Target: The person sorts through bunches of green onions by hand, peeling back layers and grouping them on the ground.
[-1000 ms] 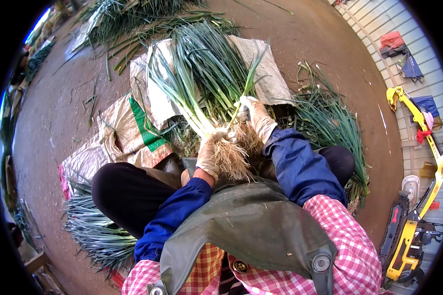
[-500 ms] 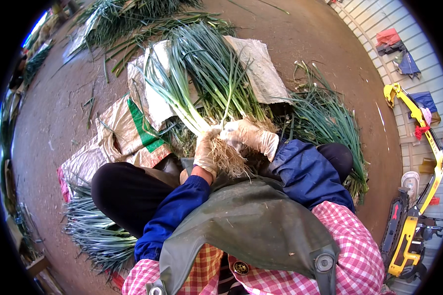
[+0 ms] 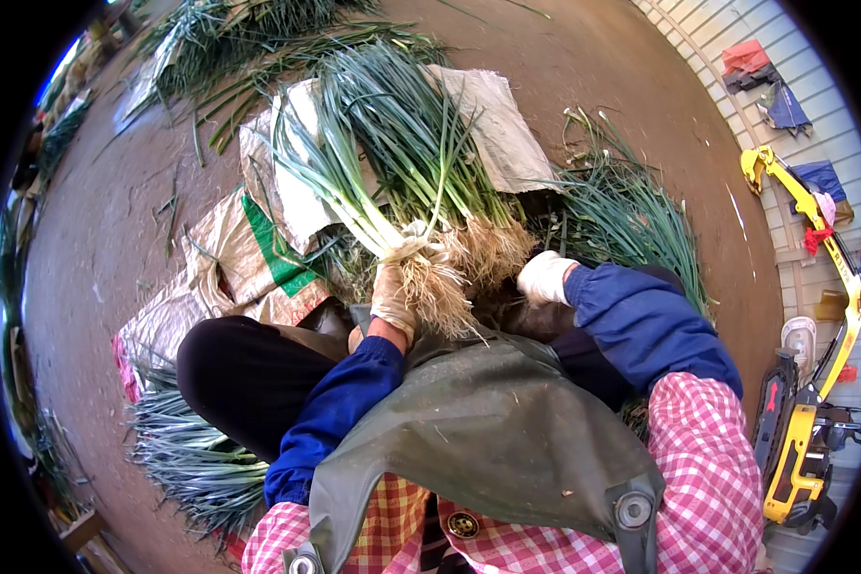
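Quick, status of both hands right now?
Left hand: closed, holding green onions near their roots.
Right hand: away from those onions; open or closed cannot be told.

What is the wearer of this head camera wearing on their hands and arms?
The left hand and right hand wear pale gloves, the left one looking more stained. Blue oversleeves cover the forearms, the left one gathered at the cuff. Above them show pink-and-white checked sleeves.
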Tool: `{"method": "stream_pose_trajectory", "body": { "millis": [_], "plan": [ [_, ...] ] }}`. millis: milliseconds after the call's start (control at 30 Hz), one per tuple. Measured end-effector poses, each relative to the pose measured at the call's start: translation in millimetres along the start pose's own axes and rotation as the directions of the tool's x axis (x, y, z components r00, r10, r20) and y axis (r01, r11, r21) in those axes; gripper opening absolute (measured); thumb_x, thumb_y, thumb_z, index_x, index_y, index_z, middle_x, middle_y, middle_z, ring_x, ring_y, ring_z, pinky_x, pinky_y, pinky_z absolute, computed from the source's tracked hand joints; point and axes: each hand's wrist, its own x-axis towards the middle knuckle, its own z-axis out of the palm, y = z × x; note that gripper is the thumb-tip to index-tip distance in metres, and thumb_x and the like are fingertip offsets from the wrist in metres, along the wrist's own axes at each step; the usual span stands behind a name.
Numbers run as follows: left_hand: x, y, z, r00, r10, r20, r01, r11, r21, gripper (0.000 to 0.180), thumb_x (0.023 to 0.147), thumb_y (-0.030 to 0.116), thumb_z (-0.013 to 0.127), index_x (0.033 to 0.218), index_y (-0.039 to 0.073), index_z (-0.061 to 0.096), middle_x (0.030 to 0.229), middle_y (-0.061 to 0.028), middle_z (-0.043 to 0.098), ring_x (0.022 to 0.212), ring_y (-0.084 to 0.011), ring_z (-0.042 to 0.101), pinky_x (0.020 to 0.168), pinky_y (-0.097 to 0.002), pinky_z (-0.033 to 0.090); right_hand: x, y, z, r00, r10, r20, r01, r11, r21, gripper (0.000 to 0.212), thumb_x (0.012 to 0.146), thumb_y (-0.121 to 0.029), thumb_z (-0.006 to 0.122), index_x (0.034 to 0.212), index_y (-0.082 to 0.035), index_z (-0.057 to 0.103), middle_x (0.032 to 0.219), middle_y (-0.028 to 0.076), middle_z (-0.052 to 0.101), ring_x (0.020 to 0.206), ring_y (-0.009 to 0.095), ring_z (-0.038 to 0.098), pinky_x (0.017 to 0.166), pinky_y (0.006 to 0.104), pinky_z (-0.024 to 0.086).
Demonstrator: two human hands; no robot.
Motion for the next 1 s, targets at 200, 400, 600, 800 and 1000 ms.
{"method": "stream_pose_trajectory", "body": {
  "millis": [200, 400, 600, 800, 1000],
  "plan": [
    [0.5, 0.0, 3.1, 0.996, -0.067, 0.057, 0.066, 0.998, 0.019, 0.024, 0.085, 0.020, 0.058, 0.100, 0.001, 0.058, 0.088, -0.0146, 0.064, 0.078, -0.0280, 0.064, 0.073, -0.0394, 0.055, 12.5, 6.5, -46.1, 0.811, 0.304, -0.500, 0.407, 0.319, 0.856, 0.043, 0.086, -0.048, 0.056, 0.088, -0.006, 0.062, 0.075, 0.005, 0.062, 0.064, 0.019, 0.060, 0.057, 0.0337, 0.049],
    [13.3, -0.1, -19.5, 0.993, -0.106, -0.043, 0.111, 0.984, 0.137, 0.019, 0.086, 0.018, 0.058, 0.094, 0.001, 0.060, 0.082, -0.0122, 0.064, 0.070, -0.0233, 0.063, 0.066, -0.0340, 0.054, 33.6, -32.6, -82.8, 0.911, 0.178, -0.373, 0.377, 0.010, 0.926, 0.058, 0.081, -0.057, 0.061, 0.106, -0.004, 0.066, 0.088, 0.007, 0.066, 0.075, 0.020, 0.062, 0.063, 0.0316, 0.049],
    [8.9, -11.2, -2.0, 0.988, -0.151, -0.045, 0.156, 0.979, 0.134, 0.019, 0.088, 0.016, 0.057, 0.098, 0.000, 0.059, 0.080, -0.0097, 0.065, 0.067, -0.0202, 0.062, 0.062, -0.0289, 0.053, 77.1, -26.6, -41.2, 0.564, 0.205, -0.800, 0.809, 0.055, 0.585, 0.030, 0.087, -0.031, 0.061, 0.103, -0.006, 0.066, 0.080, 0.001, 0.064, 0.072, 0.017, 0.058, 0.065, 0.0289, 0.047],
    [-8.7, -2.4, 4.1, 0.979, -0.188, -0.073, 0.194, 0.977, 0.090, 0.027, 0.090, 0.022, 0.058, 0.106, 0.000, 0.060, 0.085, -0.0092, 0.066, 0.068, -0.0199, 0.064, 0.062, -0.0310, 0.054, 54.3, -34.2, -47.0, 0.630, 0.151, -0.761, 0.531, 0.632, 0.564, 0.030, 0.083, -0.032, 0.057, 0.098, -0.007, 0.061, 0.087, 0.017, 0.064, 0.081, 0.034, 0.061, 0.071, 0.0390, 0.048],
    [10.7, -0.3, -26.0, 0.955, -0.290, 0.059, 0.273, 0.941, 0.201, 0.030, 0.086, 0.022, 0.062, 0.104, -0.001, 0.061, 0.092, -0.0136, 0.067, 0.075, -0.0231, 0.066, 0.068, -0.0352, 0.055, 46.9, -42.1, -40.2, 0.683, -0.166, -0.711, 0.520, 0.795, 0.313, 0.024, 0.074, -0.018, 0.056, 0.092, -0.004, 0.062, 0.082, 0.018, 0.065, 0.079, 0.034, 0.062, 0.068, 0.0423, 0.050]
  ]
}}
